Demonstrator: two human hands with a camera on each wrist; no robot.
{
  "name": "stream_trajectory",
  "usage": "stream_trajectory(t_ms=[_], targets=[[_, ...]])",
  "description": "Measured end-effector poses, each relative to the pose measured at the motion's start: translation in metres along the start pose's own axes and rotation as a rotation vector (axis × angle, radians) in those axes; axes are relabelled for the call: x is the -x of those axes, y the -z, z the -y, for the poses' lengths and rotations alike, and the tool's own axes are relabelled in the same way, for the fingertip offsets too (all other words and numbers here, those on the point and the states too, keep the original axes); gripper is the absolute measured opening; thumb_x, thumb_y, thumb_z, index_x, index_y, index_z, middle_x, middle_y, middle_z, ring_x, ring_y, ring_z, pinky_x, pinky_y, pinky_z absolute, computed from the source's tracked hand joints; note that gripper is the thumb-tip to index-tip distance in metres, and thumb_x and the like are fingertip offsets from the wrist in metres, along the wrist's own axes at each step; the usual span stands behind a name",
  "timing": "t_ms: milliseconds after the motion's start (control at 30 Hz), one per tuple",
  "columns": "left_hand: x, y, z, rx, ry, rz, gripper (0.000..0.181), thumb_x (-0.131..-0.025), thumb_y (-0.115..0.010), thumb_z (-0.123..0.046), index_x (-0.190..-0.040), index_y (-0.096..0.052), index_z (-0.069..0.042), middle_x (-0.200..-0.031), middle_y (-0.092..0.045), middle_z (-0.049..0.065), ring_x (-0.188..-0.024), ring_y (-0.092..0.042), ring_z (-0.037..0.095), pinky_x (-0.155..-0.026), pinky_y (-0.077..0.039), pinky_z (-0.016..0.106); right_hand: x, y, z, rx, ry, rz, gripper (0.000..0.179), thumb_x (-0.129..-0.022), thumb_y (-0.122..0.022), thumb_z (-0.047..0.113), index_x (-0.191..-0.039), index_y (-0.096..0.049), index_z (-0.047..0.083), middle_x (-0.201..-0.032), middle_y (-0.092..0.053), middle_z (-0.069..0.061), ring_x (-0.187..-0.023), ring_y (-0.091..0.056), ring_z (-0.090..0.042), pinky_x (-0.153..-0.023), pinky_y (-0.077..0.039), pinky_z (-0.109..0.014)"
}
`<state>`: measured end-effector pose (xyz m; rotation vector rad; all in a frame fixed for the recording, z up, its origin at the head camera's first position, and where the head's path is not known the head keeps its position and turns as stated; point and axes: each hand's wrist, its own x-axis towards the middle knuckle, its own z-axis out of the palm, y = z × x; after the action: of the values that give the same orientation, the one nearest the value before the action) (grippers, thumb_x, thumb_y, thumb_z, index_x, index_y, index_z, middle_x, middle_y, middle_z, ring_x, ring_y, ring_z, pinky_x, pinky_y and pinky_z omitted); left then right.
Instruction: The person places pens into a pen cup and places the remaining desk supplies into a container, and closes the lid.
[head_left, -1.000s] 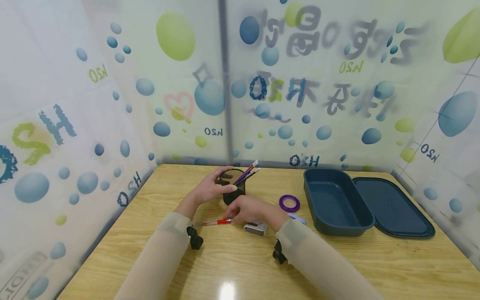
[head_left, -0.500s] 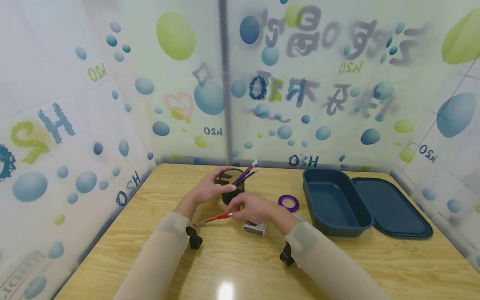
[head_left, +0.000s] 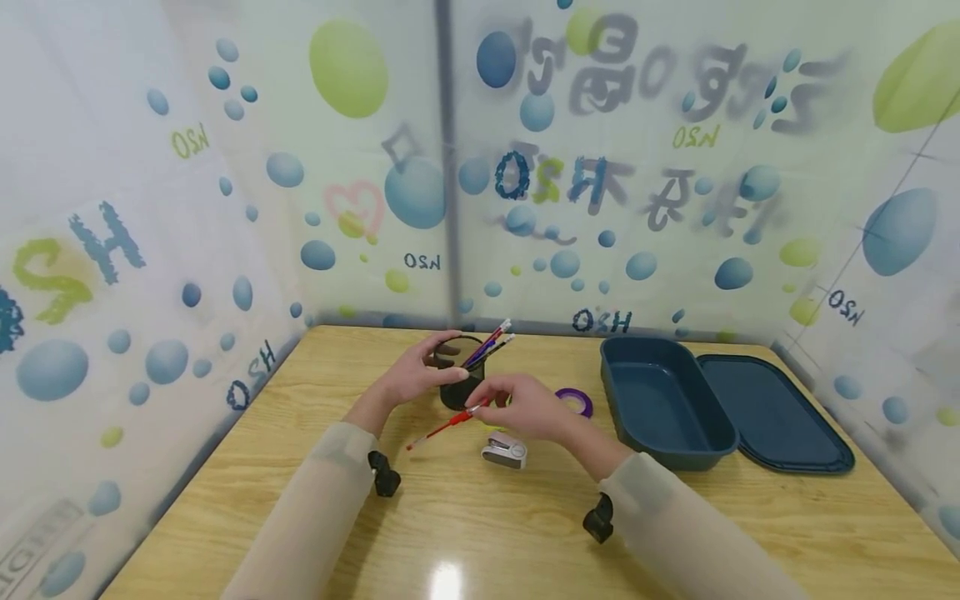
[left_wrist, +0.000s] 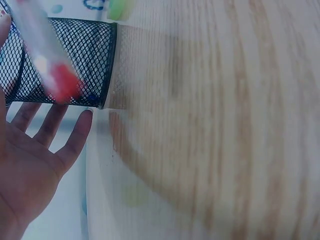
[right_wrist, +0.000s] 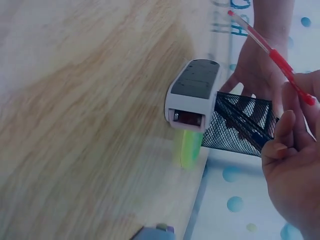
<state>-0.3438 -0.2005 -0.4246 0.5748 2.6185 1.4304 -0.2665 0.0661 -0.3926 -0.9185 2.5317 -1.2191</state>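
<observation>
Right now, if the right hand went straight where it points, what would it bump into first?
Probably the black mesh cup, just past the fingertips of the right hand, which pinches the red pen. How big the gap is, I can't tell.

- White-and-grey stapler (head_left: 504, 452): at your twelve o'clock.
- Purple tape roll (head_left: 588, 406): at your one o'clock.
- Dark blue bin (head_left: 667, 408): at the tape roll's three o'clock.
- Dark blue lid (head_left: 783, 417), flat: at the bin's three o'clock.
- Bubble-printed backdrop (head_left: 487, 275): at your twelve, farthest.
</observation>
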Motion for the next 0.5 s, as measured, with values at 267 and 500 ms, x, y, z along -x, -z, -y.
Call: stream_trajectory(t_ms=[267,500], targets=[[0.000,0.001,-0.001,0.001,0.008,0.010,0.083,-0.098,-0.081,-0.049,-0.169,-0.041,-0.032,-0.162,-0.054,0.015,-0.144,-0.056,0.044,-0.113,-0.053,0.060,0.015,0.020,0.010,-0.164,-0.024,-0.137,0.017,-0.105,-0.075,0.026,-0.118,-0.079,0.017,-0.091,-0.066,-0.002,-0.079,-0.055,-0.021,-0.065,-0.045,-0.030],[0.000,0.000,-0.004,0.003,0.036,0.012,0.084,-0.098,-0.081,-0.051,-0.169,-0.041,-0.034,-0.164,-0.052,0.015,-0.143,-0.056,0.045,-0.115,-0.050,0.063,0.021,0.044,0.020,-0.231,0.030,-0.235,0.019,-0.106,-0.074,0.022,-0.120,-0.076,0.009,-0.091,-0.065,-0.005,-0.082,-0.057,-0.029,-0.073,-0.050,-0.031]])
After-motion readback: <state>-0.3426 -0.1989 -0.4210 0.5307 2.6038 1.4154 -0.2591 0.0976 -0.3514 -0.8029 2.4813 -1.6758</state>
